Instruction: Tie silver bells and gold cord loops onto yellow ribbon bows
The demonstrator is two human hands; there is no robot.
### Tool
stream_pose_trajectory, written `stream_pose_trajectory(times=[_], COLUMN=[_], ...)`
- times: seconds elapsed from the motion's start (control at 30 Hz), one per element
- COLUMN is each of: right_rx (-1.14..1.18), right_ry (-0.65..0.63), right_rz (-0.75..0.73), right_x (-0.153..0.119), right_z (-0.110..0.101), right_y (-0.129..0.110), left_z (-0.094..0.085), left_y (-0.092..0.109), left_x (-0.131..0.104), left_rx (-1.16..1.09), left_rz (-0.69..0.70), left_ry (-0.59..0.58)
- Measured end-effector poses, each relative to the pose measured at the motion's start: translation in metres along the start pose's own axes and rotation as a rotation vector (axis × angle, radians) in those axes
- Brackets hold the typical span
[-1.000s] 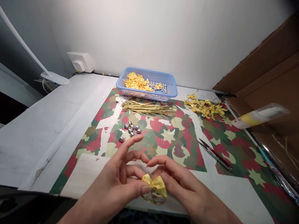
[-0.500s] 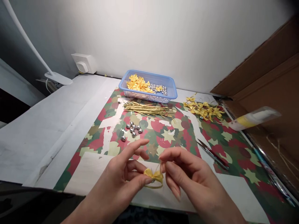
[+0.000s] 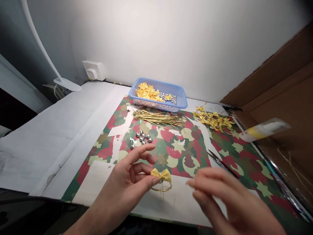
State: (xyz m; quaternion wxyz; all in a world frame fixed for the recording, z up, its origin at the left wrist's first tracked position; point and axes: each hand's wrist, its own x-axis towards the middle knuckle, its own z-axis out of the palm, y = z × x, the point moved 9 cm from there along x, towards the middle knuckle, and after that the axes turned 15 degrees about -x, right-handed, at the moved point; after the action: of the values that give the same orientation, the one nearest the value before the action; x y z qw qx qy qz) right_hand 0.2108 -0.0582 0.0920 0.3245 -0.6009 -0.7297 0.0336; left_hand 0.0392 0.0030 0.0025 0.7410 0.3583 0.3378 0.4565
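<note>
Between thumb and fingers, my left hand (image 3: 129,179) pinches a yellow bow (image 3: 161,175) with a small silver bell at its middle. A thin gold loop (image 3: 168,188) hangs below the bow. My right hand (image 3: 220,192) is to the right, apart from the bow and slightly blurred. Its thumb and fingertips are bent toward each other; whether a thread is between them cannot be made out. Several silver bells (image 3: 143,137) lie on the patterned sheet (image 3: 178,160) beyond my left hand. Gold twist ties (image 3: 156,118) are piled behind them.
A blue basket (image 3: 183,98) holds yellow bows and silver bells at the back. More yellow bows (image 3: 215,120) lie at the right, near a clear bottle (image 3: 264,130). Scissors (image 3: 221,162) lie partly behind my right hand. A lamp (image 3: 66,85) stands at the left.
My right hand has moved away from the bow, to the right. The bow now faces upright with its bell and gold loop showing. The view has shifted slightly.
</note>
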Motion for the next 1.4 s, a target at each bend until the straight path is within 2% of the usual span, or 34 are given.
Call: stream_pose_trajectory(times=[0.07,0.17,0.23,0.3,0.43,0.57,0.63,0.8,0.9,1.03,1.13,1.23,1.4], right_rx=[0.145,0.227,0.241,0.245,0.311,0.534,0.642,1.027,1.213,1.232,1.185,1.108,0.962], right_ry=[-0.170,-0.444,-0.552,-0.592,-0.571,-0.429,-0.400,-0.525,-0.584,-0.603,-0.570,-0.453,-0.164], right_rz=[0.025,0.043,0.024,0.003,0.023,0.197,0.267,0.411,0.440,0.386,0.356,0.310,0.304], right_x=[0.022,0.039,0.042,0.042,0.041,0.052,0.056,0.050,0.048,0.058,0.070,0.089,0.117], right_z=[0.010,0.036,0.047,0.052,0.053,0.052,0.055,0.073,0.080,0.082,0.083,0.077,0.052], right_y=[0.005,-0.001,-0.008,-0.014,-0.014,-0.001,0.004,0.001,-0.006,-0.017,-0.019,-0.009,0.030], left_z=[0.008,0.018,0.022,0.024,0.024,0.022,0.023,0.029,0.035,0.038,0.037,0.033,0.024], left_y=[-0.003,-0.004,-0.003,-0.002,-0.006,-0.015,-0.018,-0.017,-0.016,-0.019,-0.022,-0.020,-0.020], left_x=[-0.002,-0.005,-0.006,-0.007,-0.005,-0.003,-0.003,-0.002,-0.003,-0.003,-0.004,-0.005,-0.004], left_rx=[-0.002,-0.012,-0.005,0.003,-0.024,-0.082,-0.106,-0.190,-0.217,-0.227,-0.147,-0.054,-0.070], left_rz=[-0.022,-0.044,-0.047,-0.044,-0.086,-0.160,-0.187,-0.215,-0.225,-0.248,-0.249,-0.195,-0.208], left_ry=[-0.049,-0.123,-0.155,-0.174,-0.206,-0.197,-0.203,-0.250,-0.292,-0.286,-0.294,-0.300,-0.245])
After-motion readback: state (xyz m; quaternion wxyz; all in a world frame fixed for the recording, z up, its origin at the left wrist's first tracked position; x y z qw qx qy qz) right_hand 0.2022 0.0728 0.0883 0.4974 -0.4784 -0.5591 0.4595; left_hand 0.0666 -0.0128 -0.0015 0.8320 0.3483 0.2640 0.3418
